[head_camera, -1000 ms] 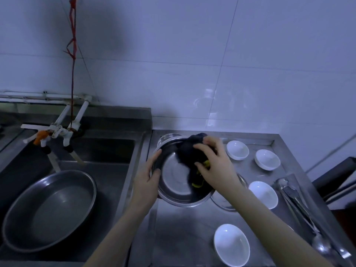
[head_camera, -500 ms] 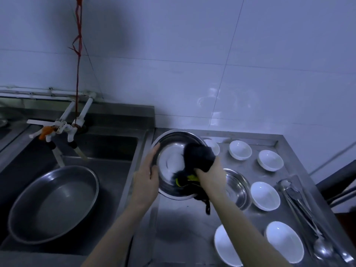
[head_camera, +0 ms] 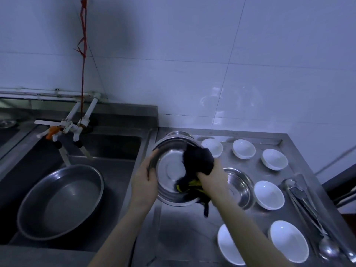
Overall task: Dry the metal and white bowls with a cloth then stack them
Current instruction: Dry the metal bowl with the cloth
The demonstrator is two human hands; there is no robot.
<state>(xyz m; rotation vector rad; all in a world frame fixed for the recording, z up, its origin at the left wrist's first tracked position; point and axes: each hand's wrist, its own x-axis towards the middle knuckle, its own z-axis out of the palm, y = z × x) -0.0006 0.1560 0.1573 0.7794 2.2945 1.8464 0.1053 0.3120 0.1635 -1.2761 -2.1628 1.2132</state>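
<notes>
Since the earlier frame, the dark cloth (head_camera: 199, 160) has shifted toward the metal bowl's (head_camera: 169, 170) right rim. Right hand (head_camera: 211, 175) clutches the cloth; left hand (head_camera: 144, 182) grips the tilted bowl's left rim above the steel counter (head_camera: 185, 228).

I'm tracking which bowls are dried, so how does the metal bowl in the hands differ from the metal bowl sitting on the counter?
The held metal bowl is tilted, lifted by the left hand, while the counter metal bowl rests upright. The right hand presses a dark cloth inside the held one; nothing touches the counter one. The held bowl looks larger. Both are shiny steel.
</notes>
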